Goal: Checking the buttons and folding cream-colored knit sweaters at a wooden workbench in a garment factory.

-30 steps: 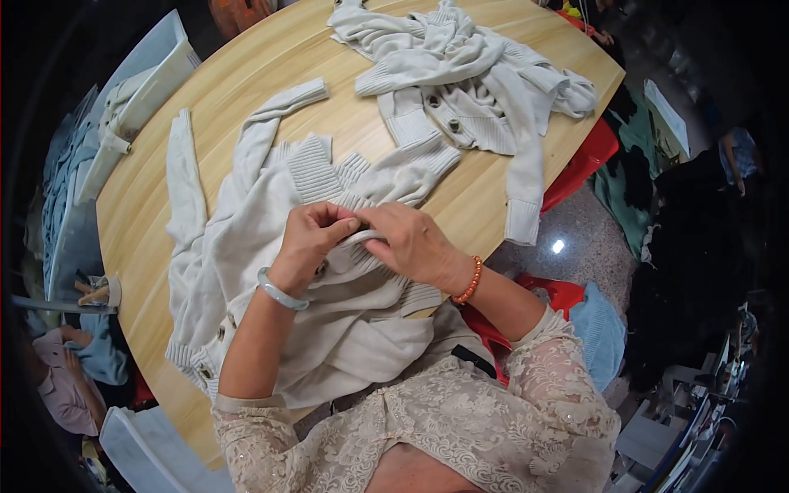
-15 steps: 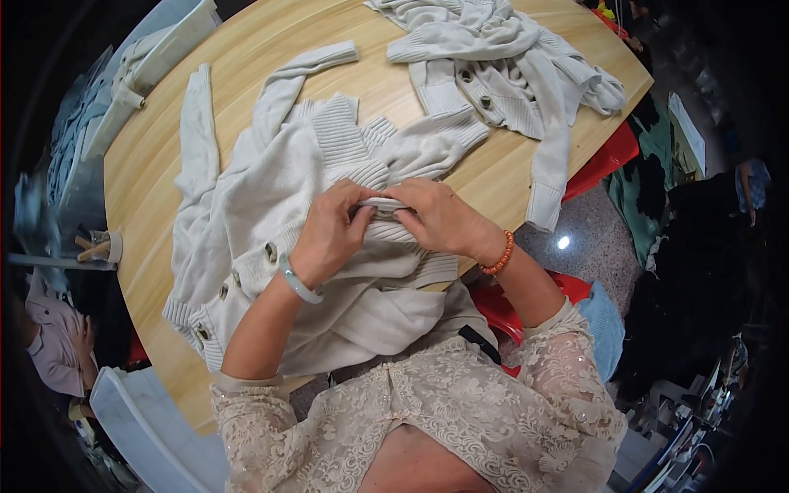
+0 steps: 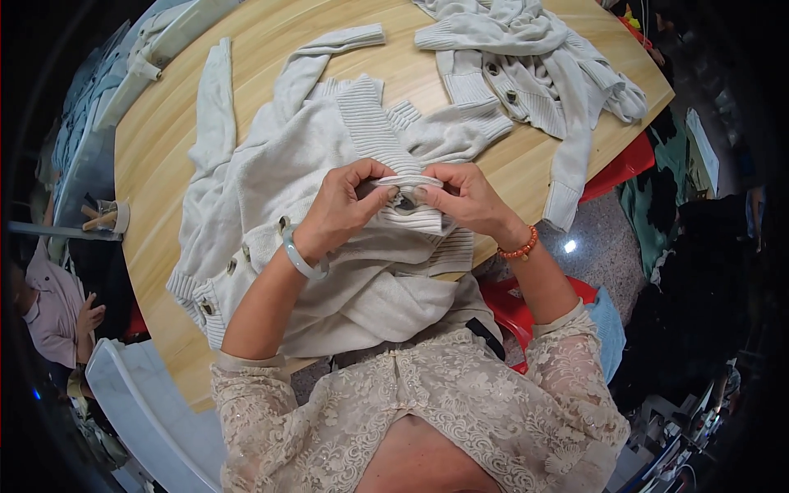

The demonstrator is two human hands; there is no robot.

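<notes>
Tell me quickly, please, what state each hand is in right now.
Left hand: closed, pinching the folded edge of the off-white knit cardigan.
Right hand: closed, pinching the same edge, near a dark button.

A cream lace top (image 3: 485,403), pale bangle (image 3: 297,256) and orange beaded bracelet (image 3: 523,247) are worn

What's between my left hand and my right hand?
In the head view, a folded cardigan edge spans from your left hand to your right hand, with a dark button just below.
</notes>
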